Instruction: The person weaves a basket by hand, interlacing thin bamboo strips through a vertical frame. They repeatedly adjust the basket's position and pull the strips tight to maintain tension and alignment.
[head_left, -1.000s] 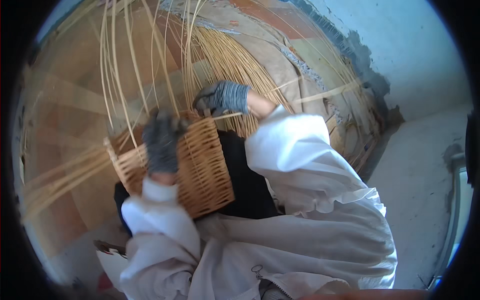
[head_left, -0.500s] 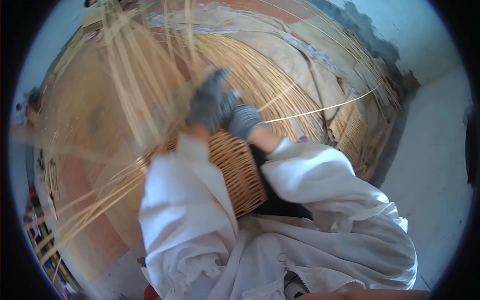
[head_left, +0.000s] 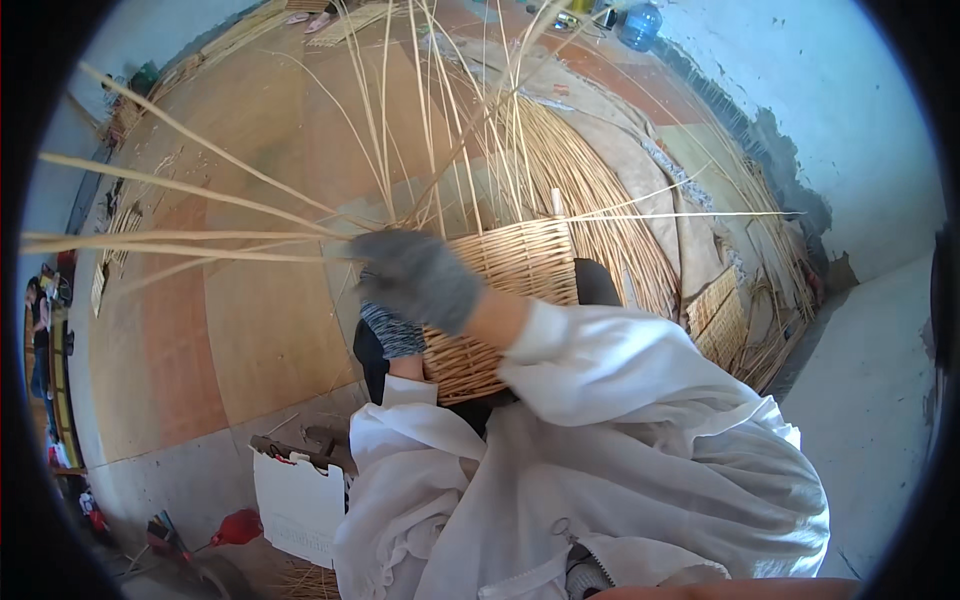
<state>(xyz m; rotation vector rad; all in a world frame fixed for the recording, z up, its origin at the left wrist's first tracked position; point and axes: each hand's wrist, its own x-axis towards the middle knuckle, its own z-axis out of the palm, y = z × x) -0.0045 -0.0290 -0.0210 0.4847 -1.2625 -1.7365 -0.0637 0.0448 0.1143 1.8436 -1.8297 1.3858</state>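
Head view: basket (head_left: 520,255) at the lap, rods (head_left: 200,237) fanning out.
Right hand (head_left: 425,285): blurred by basket's left end, grip unclear.
Left hand (head_left: 390,328): beneath, fingers hidden, grip unclear.
Weave: steady support should keep rods even.

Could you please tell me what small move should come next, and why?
Perhaps fold one of the loose rods toward the woven basket with the right hand, since several jut leftward beside that hand; the left hand is close by, partly covered.
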